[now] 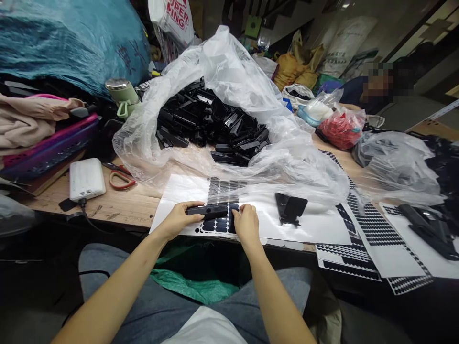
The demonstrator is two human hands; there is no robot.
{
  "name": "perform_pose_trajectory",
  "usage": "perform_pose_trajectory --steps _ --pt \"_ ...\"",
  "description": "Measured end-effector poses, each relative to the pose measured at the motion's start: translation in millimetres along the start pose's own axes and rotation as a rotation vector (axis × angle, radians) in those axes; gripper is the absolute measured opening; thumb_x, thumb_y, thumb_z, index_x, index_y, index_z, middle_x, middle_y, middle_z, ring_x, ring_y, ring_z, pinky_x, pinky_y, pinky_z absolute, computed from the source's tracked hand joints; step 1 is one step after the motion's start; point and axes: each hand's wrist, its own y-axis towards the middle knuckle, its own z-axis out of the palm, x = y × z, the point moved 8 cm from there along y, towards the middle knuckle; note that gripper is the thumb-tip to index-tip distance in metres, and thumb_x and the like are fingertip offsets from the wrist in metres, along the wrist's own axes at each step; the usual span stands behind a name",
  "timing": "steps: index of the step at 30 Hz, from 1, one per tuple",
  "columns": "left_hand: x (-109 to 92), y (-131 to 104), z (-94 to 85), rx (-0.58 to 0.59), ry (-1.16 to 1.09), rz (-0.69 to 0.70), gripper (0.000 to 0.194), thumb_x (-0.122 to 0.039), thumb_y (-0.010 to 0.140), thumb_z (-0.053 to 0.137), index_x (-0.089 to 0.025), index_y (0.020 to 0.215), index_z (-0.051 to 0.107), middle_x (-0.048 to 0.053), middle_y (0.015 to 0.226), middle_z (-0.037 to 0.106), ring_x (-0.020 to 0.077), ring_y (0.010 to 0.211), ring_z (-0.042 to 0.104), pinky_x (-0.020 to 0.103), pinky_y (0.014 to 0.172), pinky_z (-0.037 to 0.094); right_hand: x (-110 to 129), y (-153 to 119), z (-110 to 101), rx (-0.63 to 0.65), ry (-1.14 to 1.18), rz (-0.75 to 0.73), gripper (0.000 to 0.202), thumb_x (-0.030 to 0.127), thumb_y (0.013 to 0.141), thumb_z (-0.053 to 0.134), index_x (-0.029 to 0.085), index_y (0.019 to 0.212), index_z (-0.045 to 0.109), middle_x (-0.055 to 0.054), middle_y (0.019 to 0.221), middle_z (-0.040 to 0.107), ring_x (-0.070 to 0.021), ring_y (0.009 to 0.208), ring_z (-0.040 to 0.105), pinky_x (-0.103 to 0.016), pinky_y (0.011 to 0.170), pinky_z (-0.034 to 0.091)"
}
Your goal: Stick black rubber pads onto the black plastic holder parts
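Observation:
My left hand (pixel 177 219) is closed around one end of a long black plastic part (pixel 210 210), held level just above the table edge. At its other end, my right hand (pixel 246 222) is closed in a pinch, thumb and fingertips together. What lies between those fingertips is too small to make out. Beneath both hands lies a sheet of dark rounded stickers (pixel 219 225) on a white backing. To the right, a black folding stand (pixel 291 209) stands on white paper (pixel 322 224).
Behind my hands, a clear plastic bag (pixel 229 62) spills black plastic parts (pixel 201 117). Scissors (pixel 121 177), a white power bank (pixel 86 178) with a cable and a green cup (pixel 123 95) are at left. More sticker sheets (pixel 380 239) overhang at right. A person (pixel 353 93) is beyond.

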Motion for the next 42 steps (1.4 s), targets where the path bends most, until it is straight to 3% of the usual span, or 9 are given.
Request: perform_pose_trajectory --steps 2,5,11,17,31,42 --pt "1 0 0.0 0.0 -0.01 -0.005 0.055 -0.028 0.055 0.075 -0.012 0.105 0.061 0.007 0.091 0.067 0.0196 0.075 0.062 0.032 0.07 0.05 -1 -1 -3 -0.066 0.015 0.002 0.007 0.025 0.074 0.051 0.019 0.078 0.05 -0.013 0.088 0.053 -0.0269 0.084 0.05 -0.04 0.075 0.038" --pt "2 1 -1.3 -0.01 -0.012 0.004 0.054 -0.029 0.054 0.076 -0.012 0.104 0.063 0.007 0.091 0.067 0.0205 0.076 0.062 0.033 0.071 0.05 -3 0 -5 -0.036 0.032 0.022 0.005 0.022 0.074 0.047 0.019 0.071 0.049 -0.013 0.083 0.054 -0.0256 0.08 0.051 -0.039 0.073 0.038" --pt "1 2 1.1 0.049 0.027 0.017 0.054 -0.03 0.057 0.074 -0.013 0.107 0.062 0.009 0.1 0.066 0.0237 0.088 0.061 0.036 0.079 0.048 -2 -4 -1 0.208 0.45 0.078 0.02 0.039 0.074 0.05 0.019 0.07 0.051 -0.001 0.065 0.052 -0.0152 0.061 0.047 -0.029 0.059 0.037" --pt "-1 0 3.1 0.087 0.054 0.033 0.053 -0.03 0.057 0.074 -0.013 0.106 0.062 0.009 0.099 0.066 0.025 0.089 0.06 0.037 0.078 0.048 7 -6 25 0.41 0.681 0.094 0.022 0.036 0.066 0.058 0.018 0.059 0.048 0.005 0.056 0.044 -0.0092 0.055 0.04 -0.024 0.057 0.032" --pt "-1 0 3.9 0.051 0.026 0.005 0.053 -0.028 0.053 0.075 -0.012 0.103 0.064 0.007 0.092 0.066 0.0227 0.081 0.061 0.034 0.072 0.049 4 -6 31 0.344 0.698 0.117 0.018 0.034 0.065 0.058 0.018 0.061 0.05 0.004 0.059 0.047 -0.0106 0.057 0.045 -0.026 0.061 0.038" --pt "-4 1 4.7 0.061 0.035 0.007 0.053 -0.028 0.055 0.074 -0.013 0.105 0.063 0.008 0.097 0.066 0.0248 0.086 0.061 0.036 0.075 0.049 6 -9 25 0.252 0.465 0.034 0.018 0.036 0.074 0.05 0.02 0.068 0.051 0.001 0.063 0.053 -0.0143 0.062 0.05 -0.028 0.061 0.04"
